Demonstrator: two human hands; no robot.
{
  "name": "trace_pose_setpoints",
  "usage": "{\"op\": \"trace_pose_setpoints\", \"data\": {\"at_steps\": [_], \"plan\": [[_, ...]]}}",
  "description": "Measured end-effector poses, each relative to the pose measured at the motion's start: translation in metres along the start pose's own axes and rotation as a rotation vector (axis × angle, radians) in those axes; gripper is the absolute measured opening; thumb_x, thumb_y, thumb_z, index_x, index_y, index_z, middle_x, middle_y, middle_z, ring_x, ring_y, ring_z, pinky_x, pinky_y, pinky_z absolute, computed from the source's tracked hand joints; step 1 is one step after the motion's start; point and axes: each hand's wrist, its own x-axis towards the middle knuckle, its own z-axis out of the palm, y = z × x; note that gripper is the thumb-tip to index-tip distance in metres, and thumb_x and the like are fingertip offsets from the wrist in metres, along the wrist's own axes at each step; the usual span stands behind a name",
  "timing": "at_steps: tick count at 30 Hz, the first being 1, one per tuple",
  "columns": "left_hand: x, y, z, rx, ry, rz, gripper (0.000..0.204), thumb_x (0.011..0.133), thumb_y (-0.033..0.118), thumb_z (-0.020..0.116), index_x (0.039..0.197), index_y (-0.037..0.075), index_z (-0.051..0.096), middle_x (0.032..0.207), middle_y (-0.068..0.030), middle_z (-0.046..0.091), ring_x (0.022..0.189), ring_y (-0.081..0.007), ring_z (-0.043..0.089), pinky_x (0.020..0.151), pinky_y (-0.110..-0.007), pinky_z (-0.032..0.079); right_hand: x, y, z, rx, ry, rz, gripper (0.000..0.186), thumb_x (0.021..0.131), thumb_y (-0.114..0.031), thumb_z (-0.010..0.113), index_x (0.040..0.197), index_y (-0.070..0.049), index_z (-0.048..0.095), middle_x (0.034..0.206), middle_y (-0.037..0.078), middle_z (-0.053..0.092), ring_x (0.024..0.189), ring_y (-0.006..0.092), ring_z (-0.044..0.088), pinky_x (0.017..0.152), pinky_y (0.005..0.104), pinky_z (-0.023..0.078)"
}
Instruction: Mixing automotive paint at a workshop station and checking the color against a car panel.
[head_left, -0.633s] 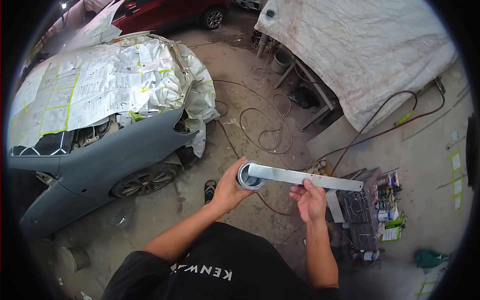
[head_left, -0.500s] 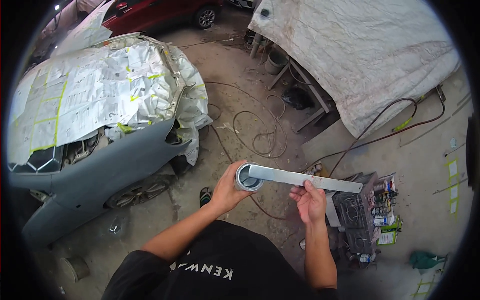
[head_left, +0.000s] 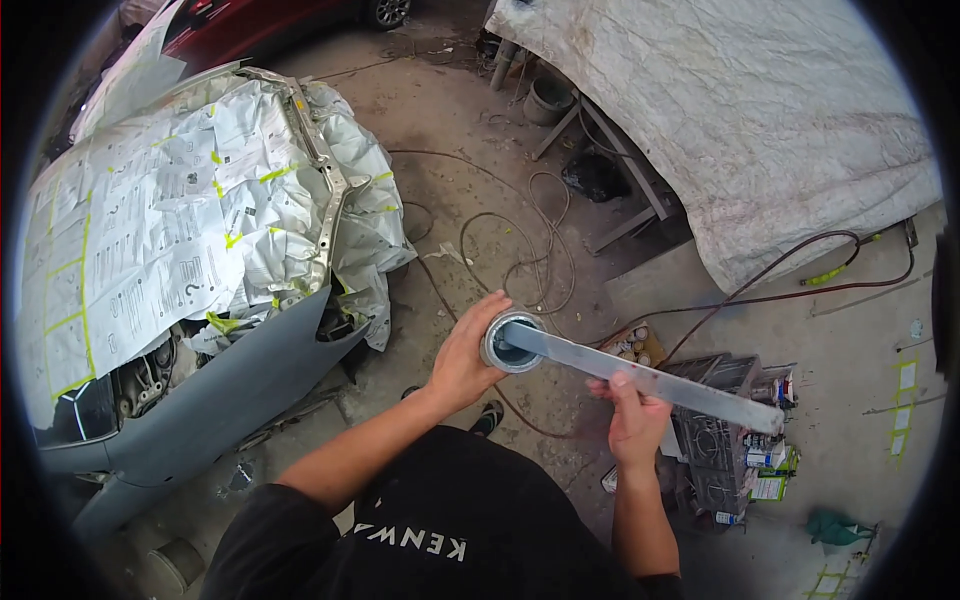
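Note:
My left hand (head_left: pixel 467 355) is wrapped around an open metal can (head_left: pixel 529 365) with grey-blue contents inside. A long, flat metal strip (head_left: pixel 705 396) slants from inside the can out to the right, its far end past my right hand (head_left: pixel 635 415). The fingers of my right hand grip the strip with the thumb on top. Both hands are held out in front of my dark T-shirt, above the concrete floor.
A grey car (head_left: pixel 210 410) covered in masking paper (head_left: pixel 160 220) fills the left. A red car (head_left: pixel 250 30) stands behind. A white sheet (head_left: pixel 770 120) drapes a stand at upper right. Hoses (head_left: pixel 460 160) snake over the floor. A grimy cart (head_left: pixel 705 460) with cans stands right.
My left hand and the can have risen slightly and shifted right in the view. The strip now tilts more, its outer end lower and farther right. The view has shifted, and both feet show.

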Motion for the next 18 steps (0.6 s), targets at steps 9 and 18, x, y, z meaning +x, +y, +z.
{"op": "trace_pose_setpoints", "data": {"at_steps": [9, 18], "plan": [[0.027, -0.018, -0.009, 0.313, 0.055, 0.126, 0.083, 0.064, 0.006, 0.086, 0.139, 0.009, 0.050, 0.144, -0.0148, 0.052, 0.135, -0.0362, 0.048, 0.113, -0.045, 0.041, 0.051, 0.016, 0.049, -0.803, -0.488, -0.706, 0.018, 0.089, -0.003, 0.069, 0.106, 0.002, 0.073, 0.097, 0.012, 0.072, 0.083, 0.0257, 0.070, 0.071, 0.0338, 0.056], [0.051, -0.031, 0.008, 0.144, -0.094, -0.035, 0.078, 0.069, 0.010, 0.086, 0.139, 0.008, 0.051, 0.139, -0.0141, 0.056, 0.130, -0.0363, 0.051, 0.110, -0.043, 0.042, 0.055, 0.053, -0.031, 0.482, 0.043, 0.294, 0.020, 0.100, -0.019, 0.063, 0.109, -0.001, 0.067, 0.099, 0.012, 0.073, 0.087, 0.0231, 0.073, 0.080, 0.0387, 0.060]]}}
